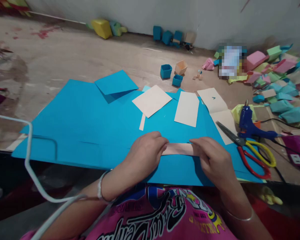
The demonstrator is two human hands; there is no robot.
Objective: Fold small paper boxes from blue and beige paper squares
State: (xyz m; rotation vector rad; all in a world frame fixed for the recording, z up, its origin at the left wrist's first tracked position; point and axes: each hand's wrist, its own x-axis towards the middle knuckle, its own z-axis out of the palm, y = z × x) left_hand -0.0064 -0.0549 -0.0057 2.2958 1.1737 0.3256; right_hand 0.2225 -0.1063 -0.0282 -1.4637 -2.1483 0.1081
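Between my two hands a narrow peach paper strip [180, 149] stretches level over a large blue paper sheet [90, 113]. My left hand [150, 150] pinches the strip's left end with closed fingers. At the other end my right hand [213, 158] grips it, thumb and fingers pressed together. Just beyond lie a peach paper square [152, 100], a cut peach piece [187, 109] and a short peach strip [141, 122]. Scissors [247, 146] with red and yellow handles rest to the right of my right hand, their blades partly over a folded peach sheet [221, 116].
A blue glue gun [252, 125] and a purple box [296, 150] with cables are at the right. Small paper boxes [166, 71] stand beyond the sheet. Many coloured paper pieces [287, 96] pile up at the right. A white cable [28, 156] crosses the left side.
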